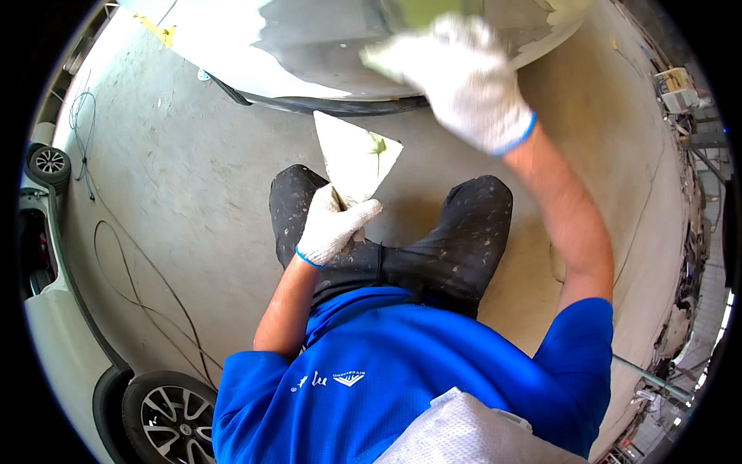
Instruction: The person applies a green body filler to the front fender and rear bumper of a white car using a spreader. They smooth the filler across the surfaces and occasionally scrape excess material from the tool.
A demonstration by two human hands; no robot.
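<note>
My left hand [334, 226], in a white knit glove with a blue cuff, is closed on the narrow lower end of a white, roughly triangular putty board [346, 147]. A small dab of pale green putty [376, 143] sits on the board's face. My gloved right hand [473, 89] is raised to the car body panel [309, 58] and smeared by motion. From its fingers sticks out a pale, flat putty spreader [382, 63], blurred at the edge. The panel has grey and white patches, with a green area [433, 11] beyond the hand.
Yellow tape [158, 31] hangs at the panel's left. A light-coloured car with a wheel [171, 421] stands along the left side, another wheel [50, 162] farther off. Cables [143, 301] trail across the grey floor [201, 178]. Clutter and a box-shaped device [676, 89] line the right edge.
</note>
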